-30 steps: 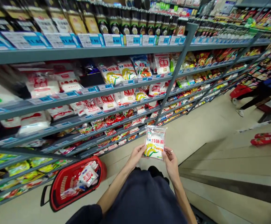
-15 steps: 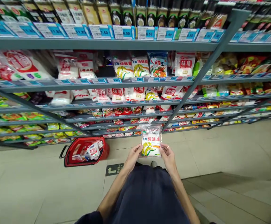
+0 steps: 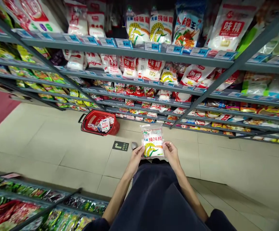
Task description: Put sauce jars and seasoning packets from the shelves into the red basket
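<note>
A clear-and-white bag of MSG seasoning, printed with red characters and a yellow corn-like picture, is held upright in front of my body. My left hand pinches its lower left edge. On the opposite edge, my right hand grips the bag, with a ring on one finger. Both hands are closed on the plastic, thumbs on the front face; the fingers behind it are hidden. To the left, on the floor, stands a red shopping basket containing several white-and-red packets.
Shelving full of bagged seasonings runs across the front, with price tags along its edges. Another low shelf of packets lies behind me at lower left. An exit sign is on the tiled floor.
My view has tipped downward and come closer to the shelves, and the back-left shelf has come into sight. Both hands keep hold of the bag, which stays in front of me.
</note>
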The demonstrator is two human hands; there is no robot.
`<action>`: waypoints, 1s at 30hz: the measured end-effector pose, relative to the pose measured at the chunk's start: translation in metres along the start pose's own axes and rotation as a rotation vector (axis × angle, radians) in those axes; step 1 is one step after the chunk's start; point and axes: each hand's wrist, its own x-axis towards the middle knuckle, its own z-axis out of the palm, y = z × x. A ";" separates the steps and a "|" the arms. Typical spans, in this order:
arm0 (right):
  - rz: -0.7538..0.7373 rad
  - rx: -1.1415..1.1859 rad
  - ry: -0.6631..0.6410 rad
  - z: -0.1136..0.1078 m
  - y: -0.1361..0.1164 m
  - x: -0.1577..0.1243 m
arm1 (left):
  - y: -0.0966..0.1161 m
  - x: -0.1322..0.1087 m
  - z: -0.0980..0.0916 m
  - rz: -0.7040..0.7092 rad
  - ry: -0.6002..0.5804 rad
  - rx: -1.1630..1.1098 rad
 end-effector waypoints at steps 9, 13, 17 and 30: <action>-0.016 0.002 -0.030 -0.003 -0.003 0.007 | 0.005 -0.006 0.008 0.078 0.075 0.058; -0.046 0.023 -0.030 0.001 -0.006 0.009 | 0.011 -0.006 0.006 0.110 0.062 0.059; -0.059 0.027 -0.030 0.004 -0.007 0.009 | 0.018 -0.006 0.004 0.107 0.053 0.057; -0.034 0.015 -0.019 0.001 -0.007 0.009 | 0.017 -0.003 0.005 0.095 0.035 0.091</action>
